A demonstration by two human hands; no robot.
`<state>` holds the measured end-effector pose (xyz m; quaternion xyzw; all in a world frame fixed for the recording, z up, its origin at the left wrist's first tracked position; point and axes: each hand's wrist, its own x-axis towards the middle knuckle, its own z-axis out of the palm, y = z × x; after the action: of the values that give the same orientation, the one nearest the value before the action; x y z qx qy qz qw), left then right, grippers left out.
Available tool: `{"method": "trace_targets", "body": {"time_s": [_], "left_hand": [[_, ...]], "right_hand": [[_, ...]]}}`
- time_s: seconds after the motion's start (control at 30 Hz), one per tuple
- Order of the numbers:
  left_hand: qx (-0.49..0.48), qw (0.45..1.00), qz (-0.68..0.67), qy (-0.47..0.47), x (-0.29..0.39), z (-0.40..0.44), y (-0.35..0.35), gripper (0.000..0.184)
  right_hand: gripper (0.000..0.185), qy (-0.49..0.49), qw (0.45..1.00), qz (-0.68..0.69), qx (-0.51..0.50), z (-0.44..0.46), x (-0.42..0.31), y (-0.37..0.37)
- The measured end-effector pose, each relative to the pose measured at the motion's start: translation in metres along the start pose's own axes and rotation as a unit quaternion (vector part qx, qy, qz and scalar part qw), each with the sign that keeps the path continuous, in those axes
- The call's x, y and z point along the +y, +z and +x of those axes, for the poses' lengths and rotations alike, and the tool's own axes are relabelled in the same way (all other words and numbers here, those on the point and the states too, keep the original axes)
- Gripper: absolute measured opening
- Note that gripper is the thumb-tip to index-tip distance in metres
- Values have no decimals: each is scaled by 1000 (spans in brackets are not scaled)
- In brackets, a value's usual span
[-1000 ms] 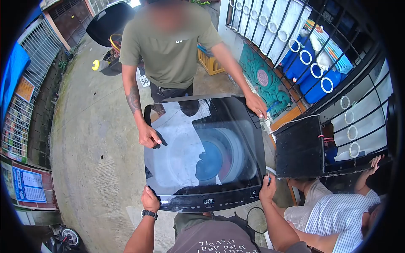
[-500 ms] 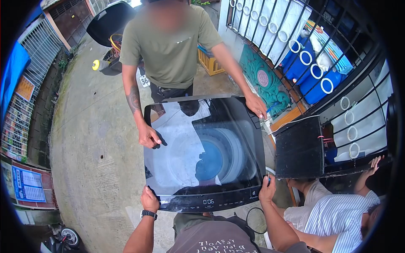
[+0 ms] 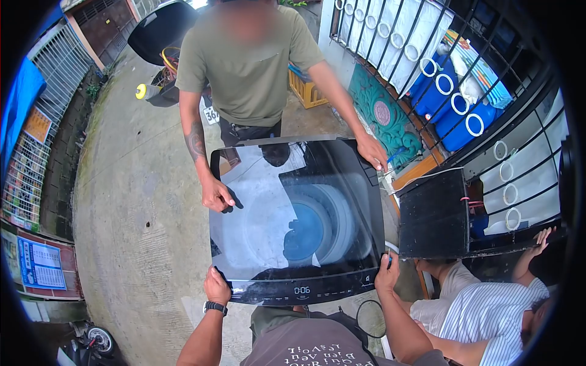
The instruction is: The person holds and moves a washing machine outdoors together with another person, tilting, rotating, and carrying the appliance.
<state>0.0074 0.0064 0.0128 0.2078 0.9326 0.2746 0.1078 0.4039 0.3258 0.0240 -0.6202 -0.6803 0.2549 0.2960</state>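
A top-load washing machine (image 3: 293, 238) with a dark glass lid stands in front of me, its lid closed and its panel lit with 0:06. My left hand (image 3: 217, 285) grips the machine's near left corner, a black watch on the wrist. At the near right corner, my right hand (image 3: 386, 273) is wrapped round the edge, with a small blue thing at its fingers. Through the glass the round tub shows, partly covered by reflections. Across the machine, a person in a green shirt (image 3: 247, 79) rests one hand on each side of it.
Another person in a striped shirt (image 3: 488, 314) is low at the right, beside a black door panel (image 3: 433, 213). Barred windows with blue drums (image 3: 458, 128) stand behind. A yellow crate (image 3: 307, 91) is at the back, and a motorcycle wheel (image 3: 101, 340) at lower left.
The view has shifted very slightly. Both my hands and the person's hands across the machine keep their places on it.
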Motion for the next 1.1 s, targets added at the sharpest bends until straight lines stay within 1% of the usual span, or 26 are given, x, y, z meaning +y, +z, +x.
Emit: {"method": "trace_targets", "body": {"time_s": [0.13,0.27,0.33,0.43,0.5,0.63,1.1], "left_hand": [[-3,1000,-5,-3,2,0,-1,48],[-11,1000,2,-10,3,0,-2,48],[-12,1000,2,-7,1,1,-1,48],[-16,1000,12,-10,-1,1,0,48],[-10,1000,2,2,-1,1,0,49],[-14,1000,5,-6,1,1,-1,49],[6,1000,-15,8,4,0,-1,51]], "right_hand": [[41,-3,1000,-15,5,0,-7,-2],[40,-3,1000,-13,-6,1,1,0],[45,-6,1000,6,0,1,5,2],[45,-9,1000,4,3,0,7,3],[45,-1,1000,4,-2,1,6,3],[45,9,1000,4,-6,1,4,1],[43,1,1000,10,3,0,2,1]]}}
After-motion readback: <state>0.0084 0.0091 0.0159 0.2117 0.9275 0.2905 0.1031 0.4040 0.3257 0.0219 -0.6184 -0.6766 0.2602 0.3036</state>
